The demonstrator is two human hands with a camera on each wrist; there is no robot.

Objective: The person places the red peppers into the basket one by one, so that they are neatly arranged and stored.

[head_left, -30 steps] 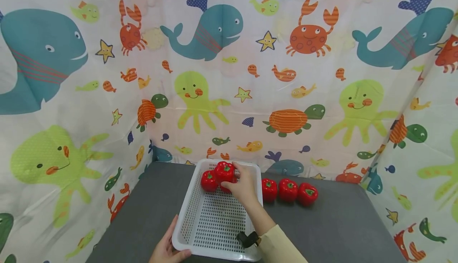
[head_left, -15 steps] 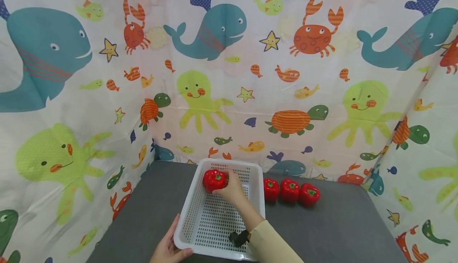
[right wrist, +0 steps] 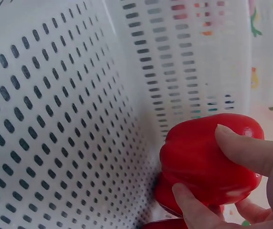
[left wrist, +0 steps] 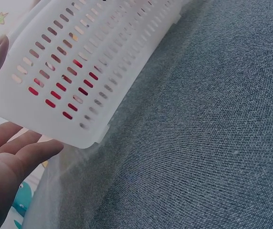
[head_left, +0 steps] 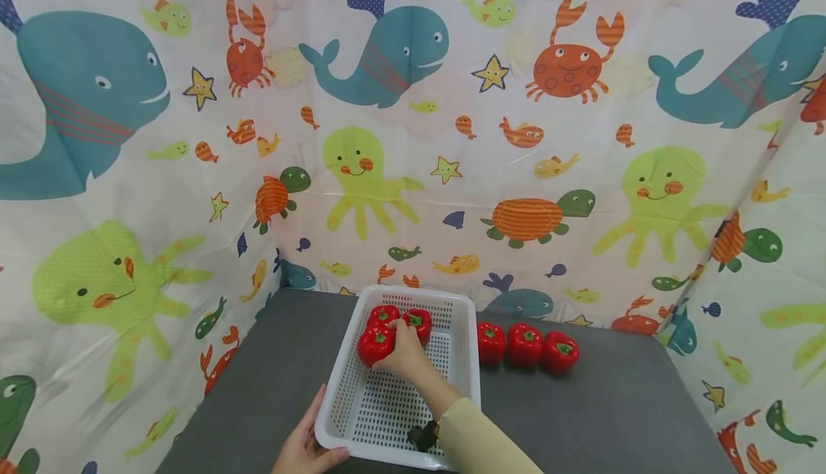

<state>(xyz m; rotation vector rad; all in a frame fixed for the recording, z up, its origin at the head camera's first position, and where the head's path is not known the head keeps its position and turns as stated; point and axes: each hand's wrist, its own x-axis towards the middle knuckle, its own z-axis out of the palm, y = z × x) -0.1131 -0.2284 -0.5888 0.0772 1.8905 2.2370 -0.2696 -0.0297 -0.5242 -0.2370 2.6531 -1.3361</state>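
Observation:
A red bell pepper (head_left: 374,347) is held by my right hand (head_left: 404,356), inside the white perforated basket (head_left: 329,420) towards its left wall. In the right wrist view the thumb and fingers grip the sides of this pepper (right wrist: 208,157). Two more red peppers lie beyond it in the basket: one at the back left (head_left: 383,314), one to its right (head_left: 419,322). My left hand (head_left: 305,447) holds the basket's near left corner, thumb at the rim. Its fingers (left wrist: 36,151) reach below the corner in the left wrist view.
Three red peppers (head_left: 524,345) stand in a row on the dark grey table (head_left: 594,416), just right of the basket. A white curtain (head_left: 464,259) printed with sea animals encloses the back and sides. A black wrist camera (head_left: 422,437) overlaps the basket's near end.
My right hand has brought its pepper down from above the back peppers, leftwards and nearer, so both others show. My left hand stays at the corner. The head view has shifted slightly.

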